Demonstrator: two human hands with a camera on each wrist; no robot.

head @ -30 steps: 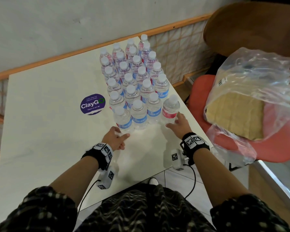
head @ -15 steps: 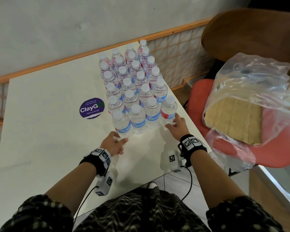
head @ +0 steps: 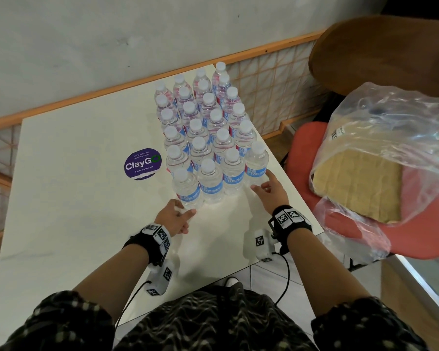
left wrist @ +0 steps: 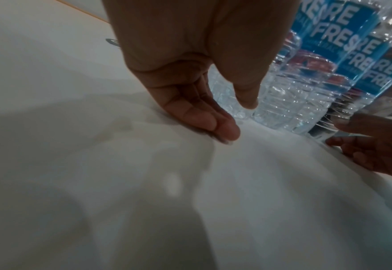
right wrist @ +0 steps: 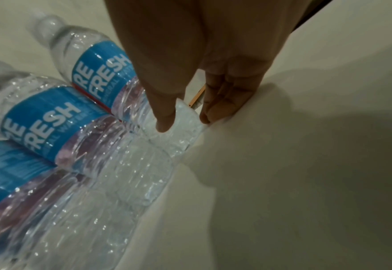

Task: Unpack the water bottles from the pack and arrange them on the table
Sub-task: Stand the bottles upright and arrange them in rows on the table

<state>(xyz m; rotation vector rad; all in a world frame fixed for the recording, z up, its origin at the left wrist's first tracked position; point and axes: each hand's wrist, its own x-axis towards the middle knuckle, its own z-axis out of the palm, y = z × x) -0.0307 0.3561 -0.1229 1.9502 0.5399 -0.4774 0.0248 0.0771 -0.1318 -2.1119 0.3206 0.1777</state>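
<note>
Water bottles (head: 205, 138) stand in rows on the white desk (head: 74, 198) by a grey wall (head: 86, 46). Both hands, left (head: 174, 219) and right (head: 270, 190), are loose and hold nothing.

Since a second ago the right hand (head: 270, 190) has slid its corner bottle (head: 257, 165) tighter against the row, while the left hand (head: 174, 219) has eased back slightly from the nearest bottle (head: 186, 190) on the tabletop (head: 74, 224).
</note>
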